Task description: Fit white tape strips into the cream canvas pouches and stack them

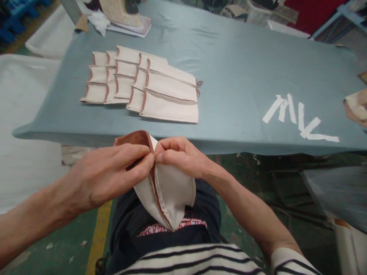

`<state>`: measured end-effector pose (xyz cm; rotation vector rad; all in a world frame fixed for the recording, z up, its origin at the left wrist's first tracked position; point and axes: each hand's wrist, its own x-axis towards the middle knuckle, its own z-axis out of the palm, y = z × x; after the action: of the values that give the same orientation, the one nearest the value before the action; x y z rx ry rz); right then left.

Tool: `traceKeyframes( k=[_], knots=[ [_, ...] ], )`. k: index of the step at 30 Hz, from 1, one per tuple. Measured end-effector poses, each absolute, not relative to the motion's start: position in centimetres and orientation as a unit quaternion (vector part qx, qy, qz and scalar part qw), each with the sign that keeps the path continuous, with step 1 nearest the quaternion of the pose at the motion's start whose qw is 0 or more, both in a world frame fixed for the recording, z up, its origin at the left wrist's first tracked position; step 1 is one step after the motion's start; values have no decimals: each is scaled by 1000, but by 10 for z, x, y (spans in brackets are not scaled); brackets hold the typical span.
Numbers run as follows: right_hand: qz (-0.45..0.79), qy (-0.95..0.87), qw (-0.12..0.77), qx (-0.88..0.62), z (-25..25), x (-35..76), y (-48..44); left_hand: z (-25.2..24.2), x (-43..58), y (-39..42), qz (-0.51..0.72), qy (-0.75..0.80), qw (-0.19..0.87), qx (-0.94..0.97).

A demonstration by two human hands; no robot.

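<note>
Over my lap, just off the table's front edge, I hold a cream fabric pouch (174, 187) with a brown lining and a brown-edged seam. My left hand (114, 172) pinches the pouch's rim at the seam from the left. From the right, my right hand (183, 154) pinches the same rim, its thumb and finger meeting the left fingertips. The pouch's mouth gapes to the upper left, showing the brown inside. Its pointed lower end hangs towards my lap. Whether something small sits between the fingertips is hidden.
Overlapping rows of similar cream pouches (169, 88) lie on the blue-covered table (229, 76). Several white strips (301, 118) are scattered at the right. Papers (132, 28) lie at the back left. A white bin (25, 114) stands left of the table; another cream piece (357, 105) is at the right edge.
</note>
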<state>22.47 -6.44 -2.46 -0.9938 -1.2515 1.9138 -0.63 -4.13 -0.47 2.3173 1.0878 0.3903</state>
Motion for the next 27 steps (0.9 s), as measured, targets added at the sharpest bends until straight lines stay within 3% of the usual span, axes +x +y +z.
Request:
traceKeyframes(
  k=[6, 11, 20, 27],
  knots=[
    [618, -596, 337, -387, -13, 229, -70, -1, -16, -55, 236, 359, 170, 887],
    [511, -681, 357, -384, -13, 235, -72, -2, -18, -48, 229, 345, 265, 871],
    [469, -707, 359, -390, -18, 242, -68, 14, -6, -31, 170, 328, 396, 840],
    [511, -690, 351, -374, -15, 248, -62, 8, 3, -31, 184, 309, 359, 861]
  ],
)
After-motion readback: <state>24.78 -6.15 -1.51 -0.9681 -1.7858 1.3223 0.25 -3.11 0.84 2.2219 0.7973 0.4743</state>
